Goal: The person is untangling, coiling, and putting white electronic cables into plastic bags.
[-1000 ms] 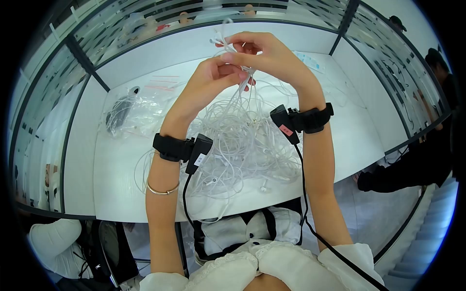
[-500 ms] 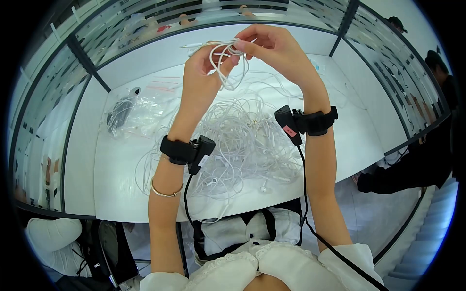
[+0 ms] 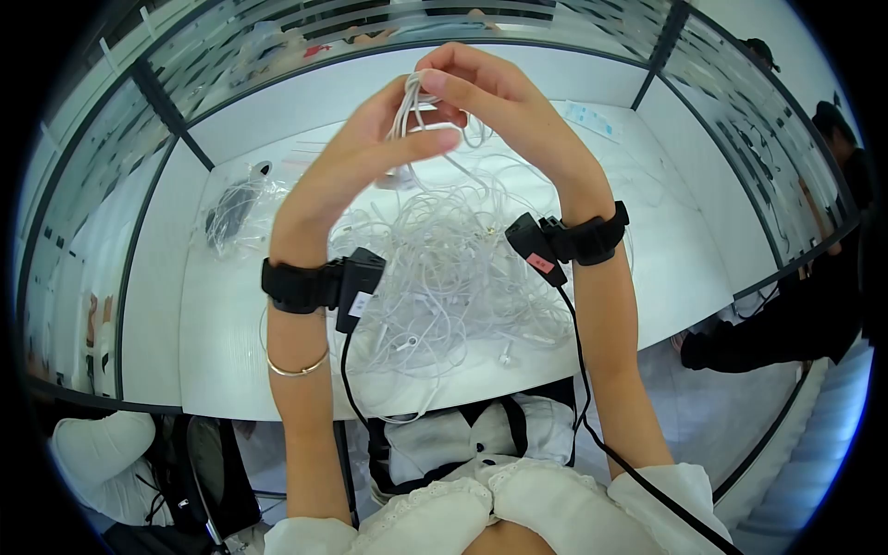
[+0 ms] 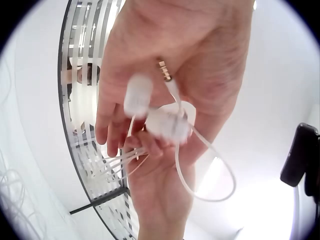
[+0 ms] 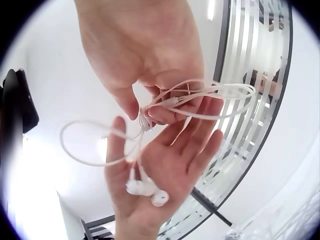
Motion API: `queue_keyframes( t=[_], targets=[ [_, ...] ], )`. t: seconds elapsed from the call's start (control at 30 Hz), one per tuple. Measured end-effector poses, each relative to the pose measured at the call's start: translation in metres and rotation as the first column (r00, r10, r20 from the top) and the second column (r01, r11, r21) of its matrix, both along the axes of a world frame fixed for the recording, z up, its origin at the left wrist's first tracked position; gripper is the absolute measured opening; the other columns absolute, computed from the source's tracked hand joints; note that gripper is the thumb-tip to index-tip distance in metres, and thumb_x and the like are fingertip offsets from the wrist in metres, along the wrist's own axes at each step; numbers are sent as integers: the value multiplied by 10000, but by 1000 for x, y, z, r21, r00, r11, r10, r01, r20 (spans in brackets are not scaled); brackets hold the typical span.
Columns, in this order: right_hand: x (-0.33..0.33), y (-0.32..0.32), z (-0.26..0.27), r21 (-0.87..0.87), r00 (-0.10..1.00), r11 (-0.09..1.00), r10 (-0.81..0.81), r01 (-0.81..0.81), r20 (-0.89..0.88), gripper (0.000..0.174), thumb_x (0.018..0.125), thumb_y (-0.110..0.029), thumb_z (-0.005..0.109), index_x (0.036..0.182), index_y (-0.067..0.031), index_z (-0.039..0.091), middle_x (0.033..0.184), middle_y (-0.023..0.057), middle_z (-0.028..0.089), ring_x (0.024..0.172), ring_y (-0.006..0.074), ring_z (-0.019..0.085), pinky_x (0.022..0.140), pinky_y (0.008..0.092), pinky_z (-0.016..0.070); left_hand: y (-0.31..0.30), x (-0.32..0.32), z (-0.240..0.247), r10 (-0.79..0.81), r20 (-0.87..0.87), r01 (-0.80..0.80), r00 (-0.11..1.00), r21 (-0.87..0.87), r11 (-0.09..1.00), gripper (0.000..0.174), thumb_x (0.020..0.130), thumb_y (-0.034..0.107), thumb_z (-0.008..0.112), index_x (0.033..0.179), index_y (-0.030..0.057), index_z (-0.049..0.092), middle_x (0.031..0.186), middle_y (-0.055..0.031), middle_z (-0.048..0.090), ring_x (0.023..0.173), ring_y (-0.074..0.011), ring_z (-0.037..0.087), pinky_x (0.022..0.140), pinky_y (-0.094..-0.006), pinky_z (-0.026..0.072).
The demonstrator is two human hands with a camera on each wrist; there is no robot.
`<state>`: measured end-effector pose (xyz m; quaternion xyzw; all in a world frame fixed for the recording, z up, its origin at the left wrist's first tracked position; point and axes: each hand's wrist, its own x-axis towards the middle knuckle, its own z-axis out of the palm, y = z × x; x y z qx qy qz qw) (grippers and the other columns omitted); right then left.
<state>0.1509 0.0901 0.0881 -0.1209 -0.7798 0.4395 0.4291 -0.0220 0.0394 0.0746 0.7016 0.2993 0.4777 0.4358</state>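
Observation:
White wired earphones (image 3: 407,109), their cord gathered into a bundle of loops, are up in the air above the far part of the table. My right hand (image 3: 499,100) pinches the bundle at its wrapped middle between thumb and fingers. Facing it, my left hand (image 3: 356,157) has its fingers extended and thumb apart, around the near side of the bundle. Two earbuds (image 5: 147,190) dangle before the left palm in the right wrist view. The gold-tipped plug (image 4: 164,71) shows against that palm in the left wrist view. Beneath both hands lies a tangled heap of white earphone cords (image 3: 453,268).
A clear plastic bag (image 3: 242,215) with something dark in it lies at the table's left. At the back right is a blue-and-white packet (image 3: 592,120). Low white panels topped with striped glass (image 3: 370,32) enclose the table. Another person (image 3: 786,314) is at the right.
My hands brought the cord bundle up and turned it. The left hand, earlier holding the cord, has loosened its fingers and shifted left. The right hand keeps its pinch.

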Motion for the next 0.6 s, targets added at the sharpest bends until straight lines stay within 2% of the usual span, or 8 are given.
queue_keyframes(
  t=[0.1,0.17,0.2,0.23,0.33,0.43,0.53,0.6],
  targets=[
    [-3,-12,3,-110,998,993,46,-42,37,281,937,-273,552,1116,-59,585,874,-31,568,875,36,525,783,190,407,0,8,-7,30,18,-29,999,-70,997,305,846,122,647,1121,33,549,1067,-53,606,1004,-144,585,878,-286,445],
    [-2,-14,5,-165,995,985,63,-50,74,288,927,-235,556,1155,-59,577,915,-12,592,889,55,554,810,213,431,9,10,-17,4,73,3,997,-98,995,270,833,101,661,1078,46,560,1013,-38,615,925,-123,594,808,-278,465],
    [-2,-12,5,-179,995,983,57,-41,85,289,924,-225,558,1158,-57,576,927,-6,600,894,63,564,813,223,438,11,15,-21,-32,171,43,985,-61,997,200,853,122,642,1031,48,588,922,-47,633,836,-121,598,725,-259,459],
    [-2,-10,4,-193,994,981,50,-31,95,290,921,-216,560,1161,-54,575,938,-1,607,899,71,573,816,233,446,12,15,-22,-40,149,54,988,-91,994,173,856,124,629,1006,45,597,900,-51,634,823,-123,598,721,-256,457],
    [1,0,-2,-19,995,997,-80,81,56,295,907,-194,581,1163,-46,579,952,17,625,901,98,596,823,267,463,15,10,-22,-82,93,97,992,-172,980,129,858,130,590,943,37,618,842,-61,637,797,-130,599,716,-250,453],
    [3,17,-8,302,974,929,-228,216,7,334,873,-202,602,1157,-29,577,889,67,625,812,139,622,674,240,482,16,10,-19,-113,75,126,991,-197,972,145,837,131,557,908,27,629,827,-64,644,784,-135,608,736,-259,458],
    [7,16,-6,83,988,985,-152,150,17,307,866,-177,609,1136,-30,600,912,61,624,793,109,599,653,252,468,16,17,-24,-95,93,109,991,-153,982,200,826,150,537,940,17,633,816,-39,632,727,-119,575,732,-272,448],
    [8,15,-4,-15,993,993,-117,117,-2,319,858,-186,617,1138,-33,602,912,57,625,779,95,588,635,248,453,14,18,-22,-107,147,139,983,-230,963,220,838,145,537,992,4,606,780,-26,586,709,-109,526,694,-251,419]
  ],
)
